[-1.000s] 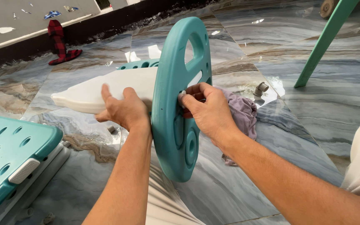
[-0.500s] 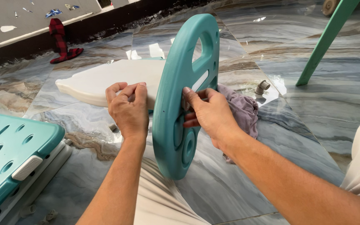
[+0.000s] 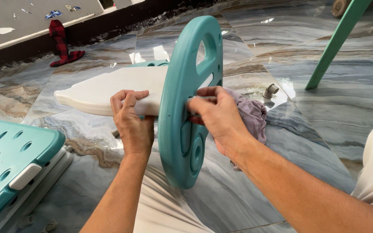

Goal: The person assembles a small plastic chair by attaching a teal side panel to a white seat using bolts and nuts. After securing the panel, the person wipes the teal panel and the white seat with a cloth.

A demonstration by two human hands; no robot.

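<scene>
Head view: one teal oval panel [image 3: 186, 108] stands on edge on marble floor [image 3: 324, 103], long axis vertical, handle slot at top, broad face toward right. One white board [image 3: 109, 92] lies horizontal, running left from panel. Left hand [image 3: 132, 125] grasps board's near edge beside panel. Right hand [image 3: 219, 116] fingers pinched at panel's face; what they hold, cannot tell. One purple cloth [image 3: 253, 116] just behind right hand. Teal slotted piece [image 3: 9, 159] near left, well apart. Green leg [image 3: 335, 43] far right; open floor between.

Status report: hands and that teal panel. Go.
Left hand grips white board. Right hand pinches at upright teal panel. Purple cloth behind.
</scene>
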